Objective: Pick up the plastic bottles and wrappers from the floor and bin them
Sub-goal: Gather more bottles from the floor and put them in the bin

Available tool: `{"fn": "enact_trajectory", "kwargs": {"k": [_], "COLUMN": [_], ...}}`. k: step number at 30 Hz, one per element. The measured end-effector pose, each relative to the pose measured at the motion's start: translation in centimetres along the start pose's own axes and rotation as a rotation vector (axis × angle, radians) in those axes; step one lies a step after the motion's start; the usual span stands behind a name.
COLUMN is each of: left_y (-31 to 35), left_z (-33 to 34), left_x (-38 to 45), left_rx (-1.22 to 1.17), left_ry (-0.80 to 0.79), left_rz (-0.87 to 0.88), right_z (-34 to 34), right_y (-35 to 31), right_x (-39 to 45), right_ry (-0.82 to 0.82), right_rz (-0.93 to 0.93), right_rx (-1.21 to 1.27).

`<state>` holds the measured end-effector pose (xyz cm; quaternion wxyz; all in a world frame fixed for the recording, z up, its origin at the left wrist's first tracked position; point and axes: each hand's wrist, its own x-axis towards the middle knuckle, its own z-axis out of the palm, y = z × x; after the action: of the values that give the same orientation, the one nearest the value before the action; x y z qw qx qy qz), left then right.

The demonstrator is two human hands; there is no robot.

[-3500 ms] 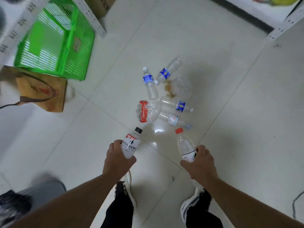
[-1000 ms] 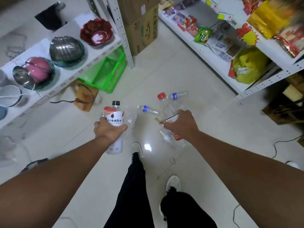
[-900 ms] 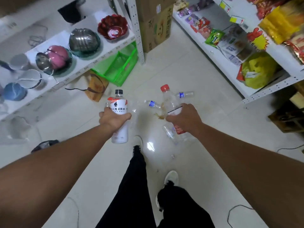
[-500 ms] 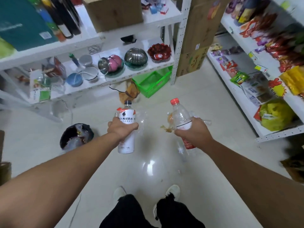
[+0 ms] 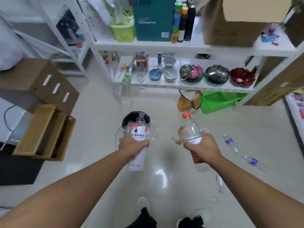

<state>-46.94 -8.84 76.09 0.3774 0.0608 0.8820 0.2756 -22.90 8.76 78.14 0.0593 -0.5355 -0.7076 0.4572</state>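
My left hand (image 5: 133, 144) grips a white-labelled plastic bottle (image 5: 137, 160) upright, with a clear crumpled bottle (image 5: 153, 134) pressed beside it. My right hand (image 5: 203, 148) holds a clear red-capped bottle (image 5: 190, 127) together with a stained clear wrapper (image 5: 178, 137) and a red-labelled bottle hanging below. A black-lined bin (image 5: 135, 118) stands on the floor just beyond the left hand's bottle. Two blue-labelled bottles (image 5: 230, 143) (image 5: 254, 162) lie on the tiles at the right, and a third clear bottle (image 5: 219, 183) lies nearer my feet.
White shelving (image 5: 182, 84) with bowls runs across the back, above a green basket (image 5: 217, 100) and a brown bag (image 5: 189, 101). A brown drawer unit (image 5: 41, 81) and wooden boxes (image 5: 44, 132) stand at the left. A thin cable (image 5: 116, 135) trails by the bin.
The view has turned left and forward toward the bin, which now sits straight ahead behind the left bottle. Both hands keep their bottles; the floor bottles now lie to my right.
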Motion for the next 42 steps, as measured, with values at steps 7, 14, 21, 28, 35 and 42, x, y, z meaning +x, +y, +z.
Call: {"fn": "enact_trajectory", "kwargs": {"k": [7, 14, 21, 28, 35, 42], "left_y": [-5.0, -3.4, 0.6, 0.3, -5.0, -12.0], "left_z": [-9.5, -11.3, -10.0, -7.5, -0.4, 11.6], "left_x": [6.1, 12.5, 19.8, 30.7, 47.3, 61.3], "left_rx": [0.002, -0.035, -0.090, -0.093, 0.040, 0.128], "left_ry": [0.085, 0.097, 0.112, 0.053, -0.044, -0.138], "left_rz": [-0.151, -0.228, -0.269, -0.338, -0.290, -0.195], "right_z": [8.9, 11.0, 14.0, 21.2, 35.3, 50.1], "right_y": [-7.6, -9.1, -10.6, -11.6, -6.8, 5.7], "right_x": [2.1, 9.3, 20.5, 28.8, 39.2, 48.9], "right_ry": [-0.099, -0.188, -0.314, -0.360, -0.302, -0.444], "right_rz": [-0.048, -0.056, 0.014, 0.076, 0.152, 0.162], "right_rx": [0.007, -0.089, -0.175, -0.223, -0.086, -0.290]}}
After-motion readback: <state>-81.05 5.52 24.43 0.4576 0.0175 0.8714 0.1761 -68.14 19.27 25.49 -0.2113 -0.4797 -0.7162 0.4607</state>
